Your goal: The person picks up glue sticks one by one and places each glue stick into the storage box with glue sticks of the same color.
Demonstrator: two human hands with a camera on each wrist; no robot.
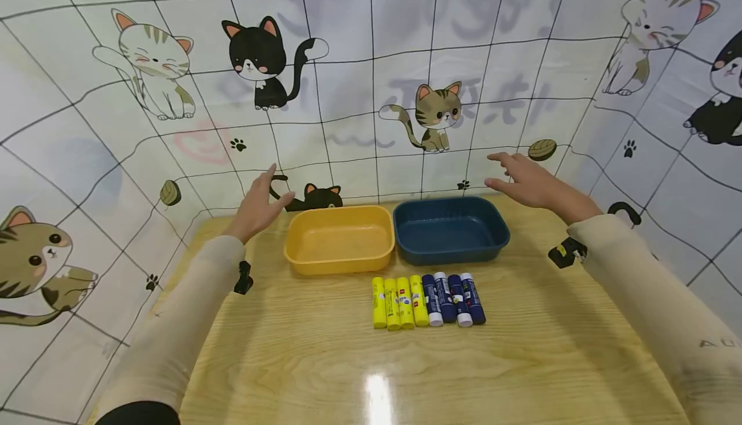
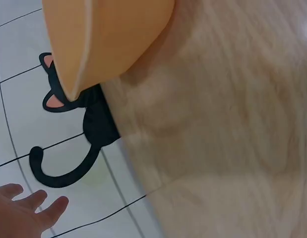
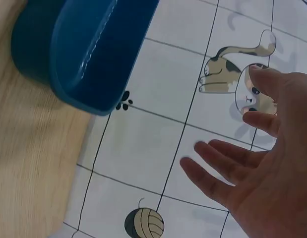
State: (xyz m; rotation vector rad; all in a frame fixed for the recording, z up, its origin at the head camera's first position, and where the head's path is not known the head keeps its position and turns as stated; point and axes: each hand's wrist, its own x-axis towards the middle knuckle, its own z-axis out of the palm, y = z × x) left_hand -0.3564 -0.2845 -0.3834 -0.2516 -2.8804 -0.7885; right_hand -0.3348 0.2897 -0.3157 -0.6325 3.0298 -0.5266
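My left hand (image 1: 259, 205) hovers beside the left end of a yellow bin (image 1: 339, 264), its fingers relaxed and holding nothing. To the right of a dark blue bin (image 1: 452, 254) my right hand (image 1: 524, 182) is raised, fingers spread loosely with nothing in them. The two bins stand side by side at the back of the table. In front of them lies a row of glue sticks: several yellow glue sticks (image 1: 404, 302) on the left, several dark blue glue sticks (image 1: 456, 299) on the right. In the right wrist view the blue bin (image 3: 101, 49) is apart from my fingers (image 3: 208, 181).
A white cloth with cat drawings (image 1: 348, 90) hangs behind the table and along both sides. The wooden table (image 1: 301, 354) stretches toward me, with a bright light reflection near its front. Dark wrist devices (image 1: 567, 252) sit at both sleeves.
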